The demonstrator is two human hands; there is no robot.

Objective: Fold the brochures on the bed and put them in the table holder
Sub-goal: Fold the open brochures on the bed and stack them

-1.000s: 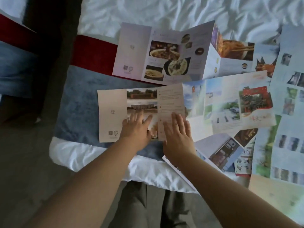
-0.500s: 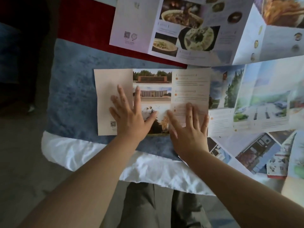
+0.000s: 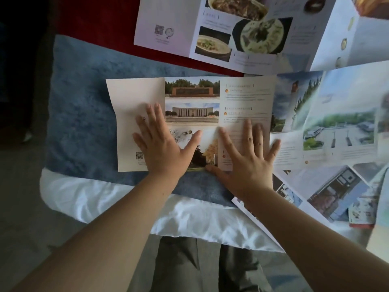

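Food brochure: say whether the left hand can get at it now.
Probably yes: the food brochure lies uncovered beyond the left hand, which rests flat on the nearer brochure, holding nothing.

Centre of frame: an unfolded brochure with building photos lies flat on the blue bed runner. The left hand is flat over its blank and photo panels, the right hand flat on its text panel, fingers of both straight and spread. Upper frame: a food brochure overlaps a red band. Right side: overlapping scenery sheets. Lower frame: white sheet, grey trousers.
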